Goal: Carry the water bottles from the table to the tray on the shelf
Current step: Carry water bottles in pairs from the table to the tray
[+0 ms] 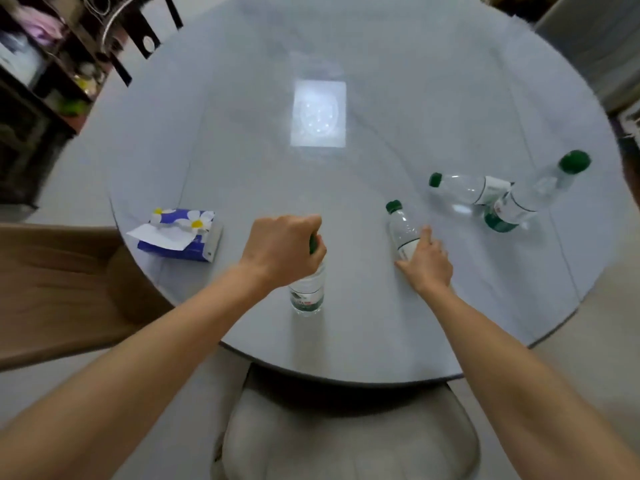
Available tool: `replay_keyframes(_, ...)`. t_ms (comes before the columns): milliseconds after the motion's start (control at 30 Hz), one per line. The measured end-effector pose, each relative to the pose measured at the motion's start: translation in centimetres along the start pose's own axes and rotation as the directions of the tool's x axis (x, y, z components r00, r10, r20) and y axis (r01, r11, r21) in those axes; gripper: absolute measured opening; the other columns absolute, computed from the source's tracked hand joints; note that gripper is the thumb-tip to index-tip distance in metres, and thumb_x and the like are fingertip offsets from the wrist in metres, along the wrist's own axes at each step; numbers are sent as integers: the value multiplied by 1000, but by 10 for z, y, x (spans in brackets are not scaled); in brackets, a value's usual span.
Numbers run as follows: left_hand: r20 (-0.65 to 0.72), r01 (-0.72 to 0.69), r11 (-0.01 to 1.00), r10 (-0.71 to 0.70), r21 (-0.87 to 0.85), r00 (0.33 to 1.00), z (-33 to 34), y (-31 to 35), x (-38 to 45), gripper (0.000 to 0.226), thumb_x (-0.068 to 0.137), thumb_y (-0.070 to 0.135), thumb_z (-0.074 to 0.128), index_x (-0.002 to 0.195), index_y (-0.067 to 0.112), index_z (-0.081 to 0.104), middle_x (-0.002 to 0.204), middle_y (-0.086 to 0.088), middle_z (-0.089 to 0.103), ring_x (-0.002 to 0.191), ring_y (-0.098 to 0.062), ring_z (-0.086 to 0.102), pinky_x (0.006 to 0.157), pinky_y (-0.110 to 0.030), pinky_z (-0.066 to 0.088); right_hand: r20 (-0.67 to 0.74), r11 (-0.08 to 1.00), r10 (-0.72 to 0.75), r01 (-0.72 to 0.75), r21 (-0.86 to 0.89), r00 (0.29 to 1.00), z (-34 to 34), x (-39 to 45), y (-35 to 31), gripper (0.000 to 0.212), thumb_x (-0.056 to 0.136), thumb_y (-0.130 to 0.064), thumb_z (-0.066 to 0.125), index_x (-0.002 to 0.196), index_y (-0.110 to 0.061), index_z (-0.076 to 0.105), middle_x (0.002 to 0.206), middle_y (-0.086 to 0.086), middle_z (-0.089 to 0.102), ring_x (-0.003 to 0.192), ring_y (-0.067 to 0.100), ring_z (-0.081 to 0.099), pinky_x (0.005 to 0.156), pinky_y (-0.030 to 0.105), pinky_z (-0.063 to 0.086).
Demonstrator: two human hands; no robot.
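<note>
Clearly the pickup step: the left hand [282, 249] grips the cap of an upright bottle [307, 294] on the table [363, 334], while the right hand [427, 263] curls around a lying bottle [401, 230]. Next, probably lifting both towards the shelf tray, which is not in view.

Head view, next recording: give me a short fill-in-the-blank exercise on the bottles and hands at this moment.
1. The left hand grips the top of a bottle that stands ____ on the table.
2. The right hand holds a bottle that is ____ on its side.
3. The bottle caps are all ____ in colour.
4. The tissue box sits to the ____ of the left hand.

Missing words: upright; lying; green; left
</note>
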State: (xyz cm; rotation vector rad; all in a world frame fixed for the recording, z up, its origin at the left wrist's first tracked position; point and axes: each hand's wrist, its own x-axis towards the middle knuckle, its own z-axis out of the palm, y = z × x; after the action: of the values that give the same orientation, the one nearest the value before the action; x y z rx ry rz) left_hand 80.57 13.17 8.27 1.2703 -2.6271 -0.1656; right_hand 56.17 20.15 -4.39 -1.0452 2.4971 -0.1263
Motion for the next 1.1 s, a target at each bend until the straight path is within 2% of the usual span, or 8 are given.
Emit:
replay_keyframes(167, -52, 85, 996, -87, -38, 995, -15, -20, -24, 29, 76, 24, 58, 60, 19, 34, 47, 6, 37, 41, -26, 39, 48, -21, 23, -5, 997, -41, 41, 65, 999, 0, -13, -18, 72, 78, -32, 69, 135, -9, 32, 118, 21, 56, 104, 39, 58, 75, 39, 43)
replay_keyframes(333, -232, 252, 968, -247, -10, 941, -63, -74, -74, 20, 76, 27, 56, 61, 15, 51, 50, 5, 41, 44, -20, 39, 44, -18, 24, -10, 955, -230, 227, 191, 973, 3, -71, -93, 67, 72, -32, 74, 126, -14, 37, 102, 16, 63, 85, 34, 61, 67, 35, 44)
replay_keyframes(433, -350, 302, 952, -298, -47, 888, -108, -110, -114, 22, 79, 31, 55, 63, 18, 47, 51, 4, 47, 47, -13, 37, 46, -13, 17, -38, 897, -359, 356, 262, 933, 6, -118, -158, 67, 71, -32, 75, 124, -16, 37, 98, 13, 64, 79, 31, 59, 68, 37, 51)
replay_keyframes(567, -413, 326, 937, -347, -123, 842, -166, -165, -182, 20, 86, 33, 55, 73, 23, 44, 59, 5, 47, 54, -14, 47, 53, -19, 32, -115, 791, -517, 524, 316, 848, 16, -196, -250, 69, 72, -35, 77, 124, -20, 35, 95, 2, 55, 81, 28, 58, 71, 41, 54)
replay_keyframes(700, -567, 358, 930, -338, -80, 752, -219, -228, -275, 20, 81, 28, 58, 66, 20, 46, 51, 12, 28, 50, -11, 35, 52, -21, 30, -174, 659, -623, 631, 408, 763, 49, -298, -329, 68, 73, -34, 79, 123, -21, 35, 104, -2, 55, 86, 21, 60, 73, 39, 57)
replay_keyframes(833, -544, 373, 922, -368, -107, 754, -269, -290, -354, 19, 79, 31, 52, 66, 18, 47, 54, 2, 48, 52, -20, 48, 53, -30, 41, -163, 551, -683, 649, 525, 712, 75, -389, -399, 67, 74, -29, 79, 126, -24, 36, 114, 0, 56, 98, 17, 58, 83, 38, 56)
replay_keyframes(1000, -520, 485, 863, -480, -138, 706, -303, -372, -440, 21, 80, 25, 58, 63, 16, 48, 50, 2, 47, 50, -19, 46, 47, -29, 37, -132, 439, -782, 688, 577, 609, 88, -470, -479, 70, 79, -25, 78, 134, -20, 35, 110, -12, 48, 88, -1, 49, 67, 8, 33)
replay_keyframes(1100, -499, 567, 817, -538, -109, 680, -302, -424, -472, 22, 78, 28, 56, 61, 18, 46, 51, 1, 47, 50, -20, 46, 48, -25, 30, -102, 395, -827, 700, 596, 553, 106, -494, -525, 70, 78, -24, 79, 134, -18, 37, 109, -13, 51, 95, 3, 52, 78, 14, 43)
